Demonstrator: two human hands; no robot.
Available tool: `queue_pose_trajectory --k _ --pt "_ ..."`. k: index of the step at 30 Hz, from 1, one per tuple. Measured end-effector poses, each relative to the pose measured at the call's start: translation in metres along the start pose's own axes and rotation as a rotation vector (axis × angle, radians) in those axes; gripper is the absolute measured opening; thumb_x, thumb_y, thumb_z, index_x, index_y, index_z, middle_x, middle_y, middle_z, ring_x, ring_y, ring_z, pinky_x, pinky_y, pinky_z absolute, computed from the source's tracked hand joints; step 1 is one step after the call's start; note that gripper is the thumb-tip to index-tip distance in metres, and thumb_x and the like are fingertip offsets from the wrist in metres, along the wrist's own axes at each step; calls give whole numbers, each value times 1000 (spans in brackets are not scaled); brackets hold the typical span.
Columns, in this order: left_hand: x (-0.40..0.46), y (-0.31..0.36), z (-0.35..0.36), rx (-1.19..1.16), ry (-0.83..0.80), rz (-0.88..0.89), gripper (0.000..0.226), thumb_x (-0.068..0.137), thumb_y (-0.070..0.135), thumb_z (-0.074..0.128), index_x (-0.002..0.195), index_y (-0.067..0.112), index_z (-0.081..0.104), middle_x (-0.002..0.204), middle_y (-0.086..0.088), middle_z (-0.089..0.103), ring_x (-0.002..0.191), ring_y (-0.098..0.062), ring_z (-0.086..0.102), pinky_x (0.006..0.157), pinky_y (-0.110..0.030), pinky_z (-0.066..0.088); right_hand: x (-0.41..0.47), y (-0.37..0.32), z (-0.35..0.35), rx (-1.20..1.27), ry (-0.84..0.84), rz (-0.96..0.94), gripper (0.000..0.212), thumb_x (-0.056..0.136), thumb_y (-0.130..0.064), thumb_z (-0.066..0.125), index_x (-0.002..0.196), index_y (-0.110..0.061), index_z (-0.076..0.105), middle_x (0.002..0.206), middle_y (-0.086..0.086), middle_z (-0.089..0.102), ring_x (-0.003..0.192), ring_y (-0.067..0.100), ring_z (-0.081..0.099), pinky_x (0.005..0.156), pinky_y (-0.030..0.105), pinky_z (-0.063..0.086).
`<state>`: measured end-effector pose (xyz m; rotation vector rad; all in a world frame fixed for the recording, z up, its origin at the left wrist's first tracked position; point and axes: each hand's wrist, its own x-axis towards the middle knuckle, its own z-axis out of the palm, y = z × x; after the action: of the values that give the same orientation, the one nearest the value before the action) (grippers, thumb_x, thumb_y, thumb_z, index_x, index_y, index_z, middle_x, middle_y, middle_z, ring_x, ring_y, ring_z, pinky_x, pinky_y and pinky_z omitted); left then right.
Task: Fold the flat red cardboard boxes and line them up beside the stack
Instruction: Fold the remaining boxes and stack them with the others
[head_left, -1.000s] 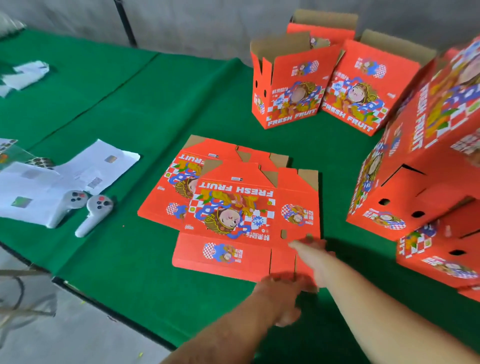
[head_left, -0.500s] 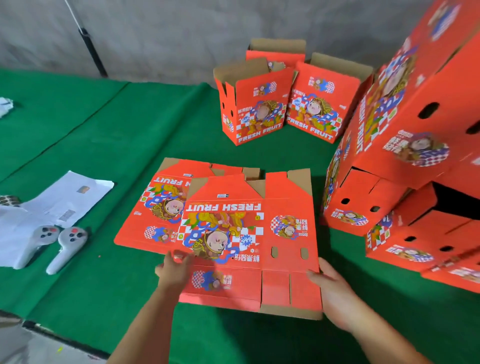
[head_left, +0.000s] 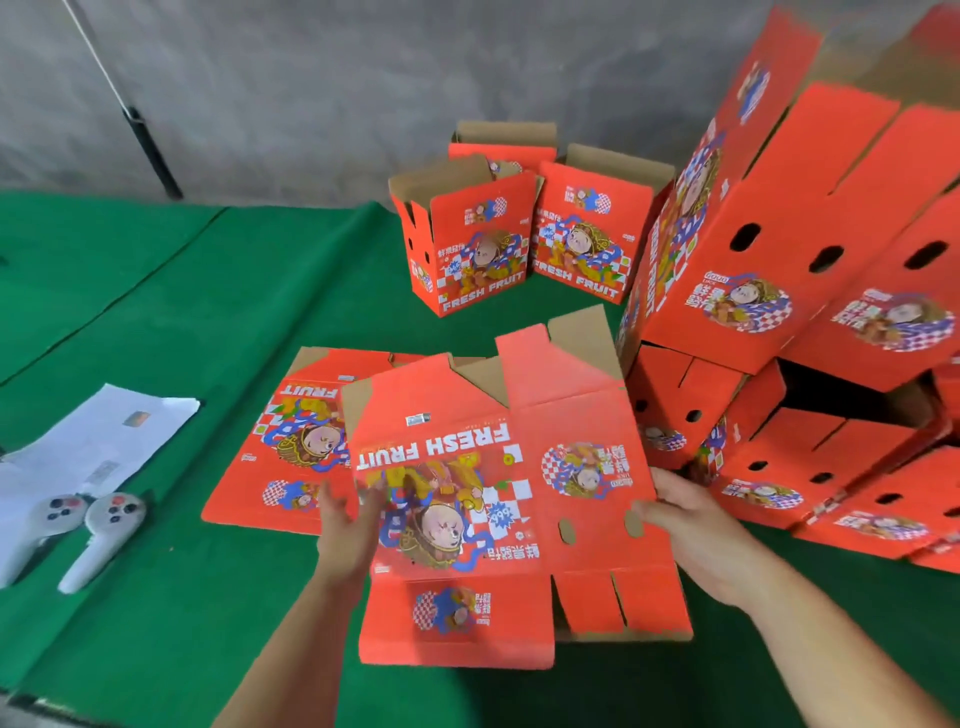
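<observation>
Hands held the top flat box (head_left: 498, 499) by its side edges: left hand (head_left: 349, 525) with blurred fingers against the left edge, right hand (head_left: 691, 525) pinching the right edge by the cutouts. It sat tilted over another flat box (head_left: 280, 457) on the green tabletop (head_left: 171, 322), with 3 folded boxes (head_left: 470, 249) behind. Judged step: pick-up; next, pushing the panels open.

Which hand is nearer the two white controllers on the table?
Left. The left hand grips the flat box's left edge, on the side toward the controllers; the right hand holds the box's far edge.
</observation>
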<state>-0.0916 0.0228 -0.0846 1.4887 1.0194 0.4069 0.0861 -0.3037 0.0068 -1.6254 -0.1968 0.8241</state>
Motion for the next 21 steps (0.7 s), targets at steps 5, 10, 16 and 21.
queue_pose_trajectory --k 5,10,16,21 --pt "-5 -15 -14 -62 -178 -99 78 78 82 68 132 26 67 121 -7 77 105 -27 74 93 -47 59 -10 16 -28 235 -40 40 26 97 -1 52 120 2 64 104 24 66 96 36 66 90 50 49" --pt "-20 -4 -6 -168 -186 75 61 77 76 77 124 38 66 121 1 77 111 -22 75 85 -37 60 -16 18 -25 209 53 3 28 93 -31 69 119 -34 74 124 -3 74 114 11 70 101 42 47" --pt "-27 20 -8 -234 -248 231 62 93 63 69 146 34 53 142 2 66 126 -19 67 88 -27 60 -27 -7 -28 117 48 -92 32 81 -51 69 112 -58 69 124 -22 71 112 -6 66 98 30 44" --pt "-32 39 -2 -230 -238 280 59 86 62 76 135 35 60 133 2 71 122 -18 70 87 -26 61 -28 -12 -31 61 109 -184 47 79 -61 76 123 -57 61 130 -22 68 118 -4 63 104 33 42"
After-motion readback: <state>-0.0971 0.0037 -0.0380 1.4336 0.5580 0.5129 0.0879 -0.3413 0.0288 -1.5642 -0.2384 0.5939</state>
